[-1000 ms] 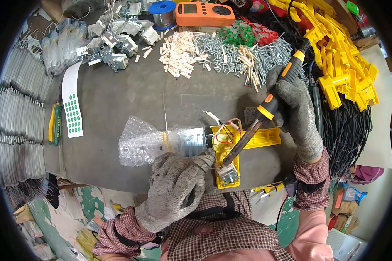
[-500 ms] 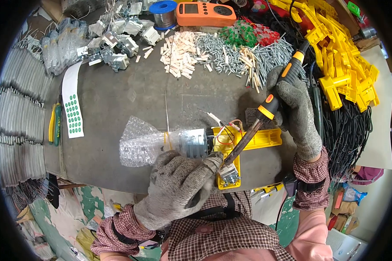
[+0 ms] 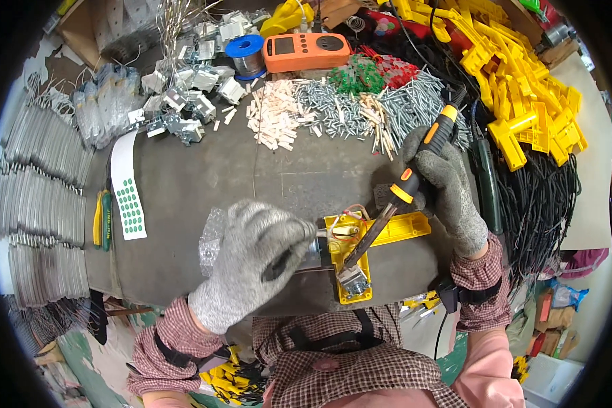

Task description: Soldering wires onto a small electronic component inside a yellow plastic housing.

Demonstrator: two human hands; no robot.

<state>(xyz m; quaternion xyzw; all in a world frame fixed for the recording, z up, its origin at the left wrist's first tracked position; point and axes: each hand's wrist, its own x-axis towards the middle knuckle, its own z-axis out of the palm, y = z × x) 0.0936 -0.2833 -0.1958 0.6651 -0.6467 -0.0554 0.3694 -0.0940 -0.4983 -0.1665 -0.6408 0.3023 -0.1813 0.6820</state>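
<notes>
My right hand (image 3: 449, 180), in a grey knit glove, is wrapped round the black and yellow handle of a soldering iron (image 3: 372, 232). The iron slants down to the left, its tip beside a small metal part (image 3: 353, 281) in the lower arm of a yellow plastic housing (image 3: 396, 229). My left hand (image 3: 255, 262), gloved alike, has its fingers pinched together left of the housing, by a short white piece and thin wires (image 3: 347, 232). What the fingertips hold is unclear. Under that hand lies a metal cylinder partly in bubble wrap (image 3: 212, 238), mostly hidden.
Along the back lie white sleeves (image 3: 273, 115), screws (image 3: 340, 105), a solder spool (image 3: 246, 58) and an orange meter (image 3: 306, 51). Yellow housings (image 3: 530, 102) and black cables (image 3: 540, 204) pile up right. Cutters (image 3: 102, 219), a sticker strip (image 3: 128, 187) and stacked metal strips (image 3: 44, 204) are left.
My left hand has moved up and left from the iron's tip to the housing's left side, now covering most of the cylinder. The iron stays at the metal part; the view has shifted slightly.
</notes>
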